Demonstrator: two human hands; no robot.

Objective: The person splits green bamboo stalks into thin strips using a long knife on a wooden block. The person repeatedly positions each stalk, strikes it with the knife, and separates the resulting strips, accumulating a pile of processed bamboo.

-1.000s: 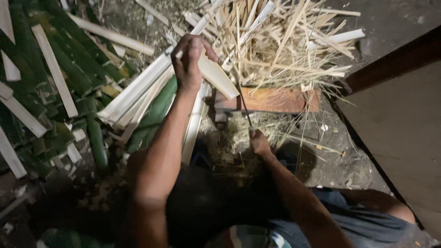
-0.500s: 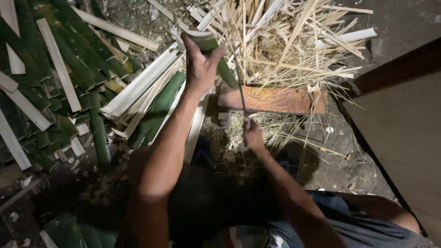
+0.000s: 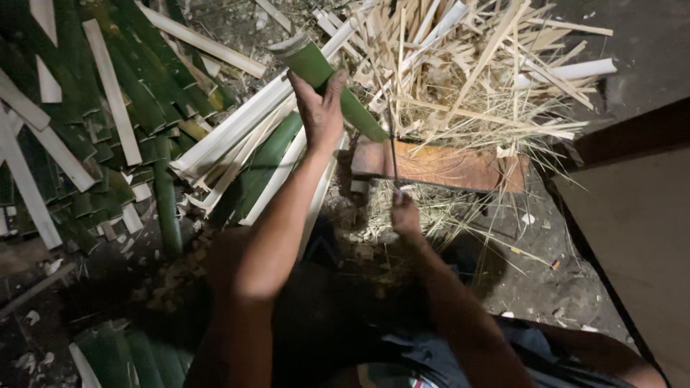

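The left hand [image 3: 321, 108] has tipped the green bamboo piece [image 3: 327, 82] up, so its green skin now shows.

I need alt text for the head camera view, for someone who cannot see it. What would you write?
Seen from above, a person's left hand grips a green bamboo piece resting on a wooden block, while the right hand holds a thin blade upright against it. Green and pale split bamboo strips and a heap of slivers cover the ground.
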